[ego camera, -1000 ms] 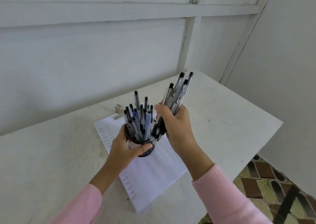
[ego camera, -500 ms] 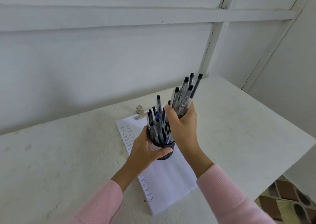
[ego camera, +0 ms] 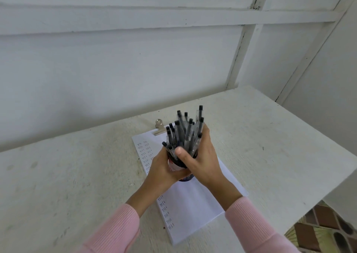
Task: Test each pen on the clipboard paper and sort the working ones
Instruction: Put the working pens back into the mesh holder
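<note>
A dark pen cup (ego camera: 183, 177) is held above the clipboard paper (ego camera: 193, 204), mostly hidden by both hands. My left hand (ego camera: 162, 169) grips the cup from the left and below. My right hand (ego camera: 201, 160) wraps round a bundle of several clear pens with black caps (ego camera: 185, 133), whose lower ends are in the cup together with the other pens. The paper carries columns of small test marks along its left side. The clipboard's metal clip (ego camera: 159, 126) shows at the far end.
A rough white table (ego camera: 77, 175) bears the clipboard; its right edge runs diagonally at the right, with patterned floor tiles (ego camera: 324, 231) below. A white plank wall (ego camera: 135, 59) stands right behind the table.
My right hand has lowered its bundle of pens into the cup, so the two groups of pens now stand together. The view has shifted left.
</note>
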